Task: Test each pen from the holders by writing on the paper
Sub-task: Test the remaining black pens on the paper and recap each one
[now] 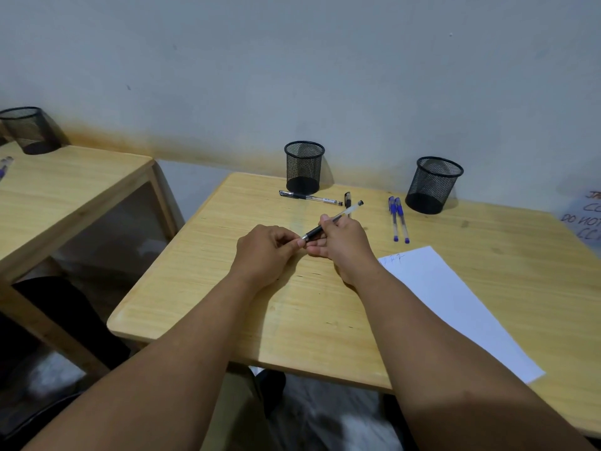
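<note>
My right hand [341, 242] grips a black pen [349, 209] with a clear barrel, held slanted above the table middle. My left hand [266, 252] has its fingers curled at the pen's lower tip and pinches it. Two black mesh holders stand at the back: one in the middle [304, 167], one to the right [432, 185]. A capped black pen [310, 197] lies in front of the middle holder, with a black cap [348, 200] beside it. Two blue pens [398, 219] lie left of the right holder. The white paper [455, 307] lies at the right with a few scribbles at its top.
The wooden table [227, 304] stands against a grey wall. A second wooden table [65, 196] at the left carries another mesh holder [31, 130]. A sheet with handwriting [585, 216] shows at the right edge.
</note>
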